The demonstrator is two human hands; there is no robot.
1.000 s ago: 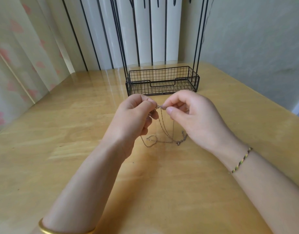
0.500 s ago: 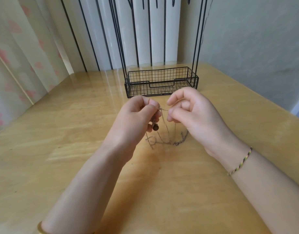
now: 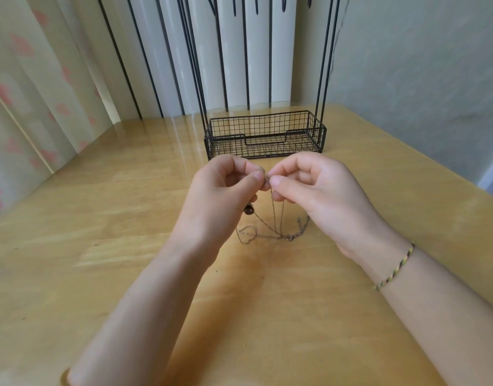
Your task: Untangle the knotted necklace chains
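Mid-table, slack chains [image 3: 270,235] lie looped on the table [image 3: 100,246], their strands rising almost upright to the fingertips. There the left hand [image 3: 220,196] and right hand [image 3: 320,190] meet, each pinching chain, equally near it. A bead [image 3: 248,209] hangs under the left. A basket [image 3: 265,135] stands toward the far edge.
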